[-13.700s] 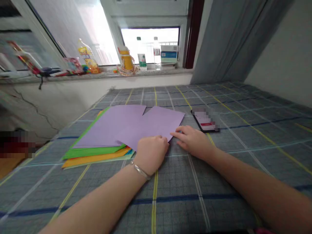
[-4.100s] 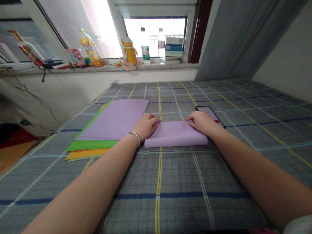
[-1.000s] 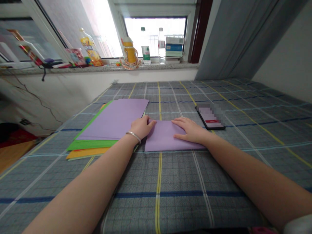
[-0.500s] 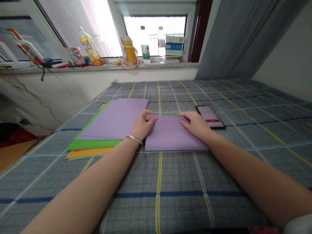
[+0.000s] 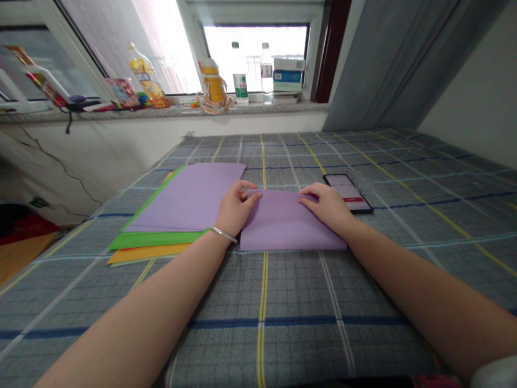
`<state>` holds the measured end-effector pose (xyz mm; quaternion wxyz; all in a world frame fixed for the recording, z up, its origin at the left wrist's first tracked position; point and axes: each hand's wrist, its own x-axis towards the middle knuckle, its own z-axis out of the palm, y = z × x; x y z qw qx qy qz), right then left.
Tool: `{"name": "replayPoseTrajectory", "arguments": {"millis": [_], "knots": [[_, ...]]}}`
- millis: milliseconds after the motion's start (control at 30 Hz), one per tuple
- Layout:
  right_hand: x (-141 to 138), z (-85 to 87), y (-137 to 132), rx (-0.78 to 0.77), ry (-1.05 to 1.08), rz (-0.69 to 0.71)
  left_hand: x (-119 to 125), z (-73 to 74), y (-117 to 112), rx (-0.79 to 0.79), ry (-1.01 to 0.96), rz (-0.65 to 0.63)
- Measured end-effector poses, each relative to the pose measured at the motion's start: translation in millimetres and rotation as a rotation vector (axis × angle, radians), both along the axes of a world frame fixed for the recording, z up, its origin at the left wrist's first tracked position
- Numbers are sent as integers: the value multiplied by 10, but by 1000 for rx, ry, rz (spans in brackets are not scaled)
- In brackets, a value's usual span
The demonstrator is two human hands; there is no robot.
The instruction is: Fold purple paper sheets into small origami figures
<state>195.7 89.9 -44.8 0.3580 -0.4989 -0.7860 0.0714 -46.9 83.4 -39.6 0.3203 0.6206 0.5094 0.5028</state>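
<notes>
A sheet of purple paper, seemingly folded, lies in front of me with its straight edge toward me. At its far left corner my left hand, with a silver bangle at the wrist, pinches the far edge between thumb and fingers. My right hand grips the same far edge near the right corner, thumb on top. The fingertips are partly hidden behind the paper. Left of my left hand rests a stack topped by purple sheets, with green sheets and orange sheets showing beneath.
A phone with a lit screen lies just beyond my right hand. Everything rests on a grey plaid cloth. Bottles, a yellow cup and boxes stand on the windowsill behind.
The far edge of the purple paper appears slightly raised. My right hand's fingers have drawn in a little to the right; my left hand has hardly moved.
</notes>
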Motion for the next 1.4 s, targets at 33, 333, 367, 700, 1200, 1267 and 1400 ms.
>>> {"name": "replayPoseTrajectory", "arguments": {"millis": [33, 333, 367, 700, 1200, 1267, 1400], "knots": [[0, 1, -1, -1, 7, 1, -2, -5, 5, 4, 10, 11], [78, -4, 20, -37, 43, -21, -34, -31, 72, 36, -74, 57], [86, 2, 17, -37, 57, -39, -39, -30, 77, 30, -90, 65], [176, -78, 105, -135, 495, -149, -85, -71, 122, 22, -111, 108], [175, -53, 82, -157, 633, -137, -95, -82, 132, -21, -66, 141], [179, -57, 83, -161, 621, -134, -96, -78, 131, -23, -63, 142], [184, -67, 88, -145, 580, -144, -99, -74, 127, -22, -52, 157]]}}
